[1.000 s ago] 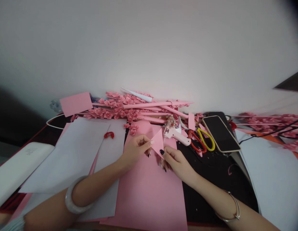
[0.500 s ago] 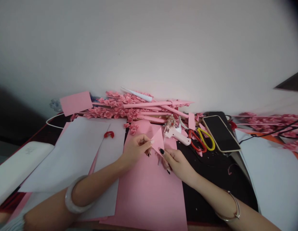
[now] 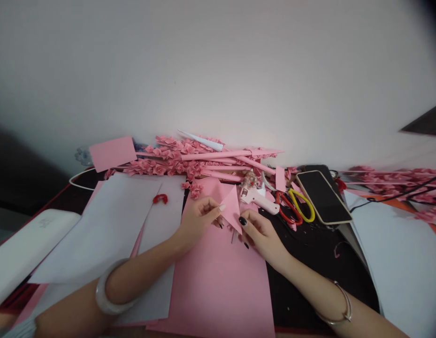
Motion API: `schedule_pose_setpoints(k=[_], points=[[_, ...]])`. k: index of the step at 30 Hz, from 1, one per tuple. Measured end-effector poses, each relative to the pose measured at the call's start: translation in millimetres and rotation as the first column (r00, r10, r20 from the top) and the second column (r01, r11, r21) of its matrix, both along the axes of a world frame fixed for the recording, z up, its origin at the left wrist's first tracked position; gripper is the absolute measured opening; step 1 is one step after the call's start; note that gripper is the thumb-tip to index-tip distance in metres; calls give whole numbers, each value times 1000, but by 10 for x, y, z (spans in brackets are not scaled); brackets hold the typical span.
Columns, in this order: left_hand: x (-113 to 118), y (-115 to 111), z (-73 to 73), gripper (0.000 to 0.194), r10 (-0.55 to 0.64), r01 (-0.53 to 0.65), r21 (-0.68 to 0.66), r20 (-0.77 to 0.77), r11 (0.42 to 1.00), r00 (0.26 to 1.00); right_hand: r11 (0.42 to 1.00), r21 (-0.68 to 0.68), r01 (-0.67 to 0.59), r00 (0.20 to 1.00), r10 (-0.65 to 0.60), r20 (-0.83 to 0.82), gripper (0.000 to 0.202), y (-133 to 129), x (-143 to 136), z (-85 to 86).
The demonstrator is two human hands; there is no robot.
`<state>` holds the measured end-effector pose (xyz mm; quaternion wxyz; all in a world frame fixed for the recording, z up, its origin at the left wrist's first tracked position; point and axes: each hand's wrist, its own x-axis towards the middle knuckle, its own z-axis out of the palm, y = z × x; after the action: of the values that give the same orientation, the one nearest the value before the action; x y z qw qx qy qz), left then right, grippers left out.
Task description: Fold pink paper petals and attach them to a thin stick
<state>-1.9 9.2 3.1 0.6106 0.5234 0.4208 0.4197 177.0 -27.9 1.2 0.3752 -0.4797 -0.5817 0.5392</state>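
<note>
Over the middle of the desk, my left hand (image 3: 202,217) pinches a folded pink paper triangle (image 3: 232,206) between thumb and fingers at its left side. My right hand (image 3: 262,237) is at the triangle's right edge, its thumb beside the lower corner and its fingers loosely curled and apart; whether it still touches the paper is hard to see. Beneath both hands lies a large pink paper sheet (image 3: 221,286). A pink glue gun (image 3: 260,199) rests just beyond my right hand, next to red-handled scissors (image 3: 288,209) and yellow-handled scissors (image 3: 302,205).
Pink paper flowers (image 3: 168,157) and rolled pink paper tubes (image 3: 218,154) are heaped along the wall. White sheets (image 3: 101,220) lie at left near a white power bank (image 3: 38,249). A phone (image 3: 324,196) and more white paper (image 3: 408,253) are at right.
My right thumb has shifted slightly right, off the face of the triangle, so its lower corner now shows. My left hand keeps its pinch in nearly the same place.
</note>
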Motion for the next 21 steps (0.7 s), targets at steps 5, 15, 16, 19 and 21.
schedule_pose_setpoints(k=[5, 15, 16, 19, 21], points=[[17, -26, -51, 17, -101, 101, -22, -14, 995, 995, 999, -8, 48, 996, -48, -70, 29, 13, 3, -11], [17, -13, -32, 15, -88, 95, 43, -152, 995, 984, 991, 130, 33, 993, -47, 106, 23, 8, 41, -2], [13, -11, -20, 13, -59, 70, 57, -178, 996, 982, 989, 147, 8, 991, -28, 134, 22, 5, 43, -7], [2, -8, -14, 10, -55, 70, 61, -210, 996, 976, 980, 198, -35, 980, -6, 201, 19, 0, 51, -11], [0, -12, -31, 11, -66, 81, 62, -214, 995, 975, 970, 238, -41, 969, -19, 245, 17, 0, 56, -2]])
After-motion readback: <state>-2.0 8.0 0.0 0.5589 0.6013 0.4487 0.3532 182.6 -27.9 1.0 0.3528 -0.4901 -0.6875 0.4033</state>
